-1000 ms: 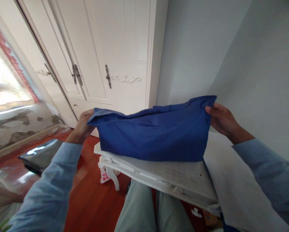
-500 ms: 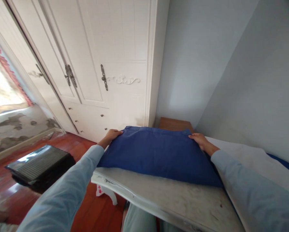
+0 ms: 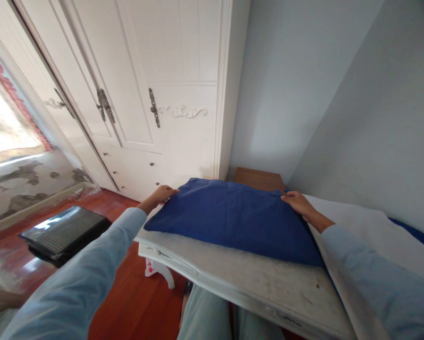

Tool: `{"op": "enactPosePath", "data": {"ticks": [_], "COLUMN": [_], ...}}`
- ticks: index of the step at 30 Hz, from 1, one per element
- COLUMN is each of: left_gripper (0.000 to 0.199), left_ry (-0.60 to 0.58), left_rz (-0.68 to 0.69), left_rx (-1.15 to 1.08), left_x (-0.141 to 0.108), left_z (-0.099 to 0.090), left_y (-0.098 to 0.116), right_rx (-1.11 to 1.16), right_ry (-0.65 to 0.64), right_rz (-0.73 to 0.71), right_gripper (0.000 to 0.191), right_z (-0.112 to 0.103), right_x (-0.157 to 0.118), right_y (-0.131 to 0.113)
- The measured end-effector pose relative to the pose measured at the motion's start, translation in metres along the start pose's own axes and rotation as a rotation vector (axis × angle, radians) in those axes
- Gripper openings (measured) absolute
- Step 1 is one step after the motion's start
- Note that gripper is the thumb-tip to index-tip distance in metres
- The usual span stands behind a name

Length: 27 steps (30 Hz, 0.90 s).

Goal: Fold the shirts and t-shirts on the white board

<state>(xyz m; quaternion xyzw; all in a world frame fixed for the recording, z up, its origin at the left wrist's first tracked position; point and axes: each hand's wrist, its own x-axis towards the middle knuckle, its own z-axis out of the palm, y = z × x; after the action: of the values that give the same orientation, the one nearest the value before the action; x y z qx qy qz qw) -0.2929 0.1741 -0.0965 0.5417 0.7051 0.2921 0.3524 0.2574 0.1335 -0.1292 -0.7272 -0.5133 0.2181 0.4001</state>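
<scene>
A dark blue cloth garment with a stitched band along its far edge lies spread over the white table. My left hand pinches its far left corner between thumb and fingers. At the far right corner, my right hand grips the band's end. The cloth between them is fairly flat, with slight creases, and its near edge rests on the tabletop. What kind of garment it is I cannot tell.
White fabric covers the table's right side, with more blue cloth by the wall. Beyond the table stand a brown wooden box-like piece and a white wardrobe. A black case lies on the red floor at left.
Both hands keep their hold on the garment. They have spread slightly apart, the left outward and the right a little to the right. The view has shifted slightly.
</scene>
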Motion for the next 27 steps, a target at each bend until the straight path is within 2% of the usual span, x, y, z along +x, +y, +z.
{"op": "enactPosePath", "data": {"ticks": [2, 4, 7, 9, 11, 13, 16, 18, 21, 22, 24, 27], "left_gripper": [0.057, 0.066, 0.07, 0.067, 0.062, 0.056, 0.059, 0.066, 0.064, 0.062, 0.061, 0.064], "left_ry": [-0.022, -0.044, -0.076, -0.093, -0.122, -0.123, -0.036, 0.078, 0.21, 0.206, 0.125, 0.046], "left_rz": [-0.036, -0.065, -0.061, -0.032, 0.001, 0.052, 0.13, 0.202, 0.484, 0.602, 0.779, 0.861], "left_rx": [0.01, 0.03, 0.041, 0.034, 0.038, 0.112, 0.273, 0.352, 0.517, 0.573, 0.651, 0.769], "left_x": [-0.014, -0.026, -0.038, -0.042, -0.044, -0.046, -0.05, -0.056, -0.065, -0.067, -0.065, -0.049], "left_z": [-0.012, -0.02, -0.02, -0.016, -0.014, -0.015, -0.021, -0.019, 0.002, 0.014, 0.042, 0.085], "left_y": [-0.01, -0.02, -0.028, -0.031, -0.034, -0.041, -0.049, -0.045, -0.02, -0.007, 0.02, 0.054], "right_rx": [-0.177, -0.286, -0.322, -0.342, -0.38, -0.425, -0.507, -0.553, -0.565, -0.557, -0.531, -0.506], "right_ry": [0.007, -0.026, -0.165, -0.318, -0.467, -0.575, -0.657, -0.694, -0.715, -0.698, -0.633, -0.527], "right_rz": [-0.097, -0.313, -0.646, -0.764, -0.805, -0.769, -0.693, -0.677, -0.673, -0.689, -0.744, -0.806], "right_gripper": [0.039, 0.043, 0.047, 0.054, 0.062, 0.068, 0.076, 0.082, 0.085, 0.084, 0.082, 0.089], "right_z": [-0.008, -0.008, 0.009, 0.028, 0.043, 0.049, 0.04, 0.031, 0.026, 0.029, 0.044, 0.081], "right_x": [-0.012, -0.033, -0.078, -0.108, -0.131, -0.143, -0.149, -0.148, -0.143, -0.14, -0.13, -0.105], "right_y": [-0.009, -0.021, -0.043, -0.055, -0.058, -0.05, -0.029, -0.018, -0.02, -0.026, -0.047, -0.086]}}
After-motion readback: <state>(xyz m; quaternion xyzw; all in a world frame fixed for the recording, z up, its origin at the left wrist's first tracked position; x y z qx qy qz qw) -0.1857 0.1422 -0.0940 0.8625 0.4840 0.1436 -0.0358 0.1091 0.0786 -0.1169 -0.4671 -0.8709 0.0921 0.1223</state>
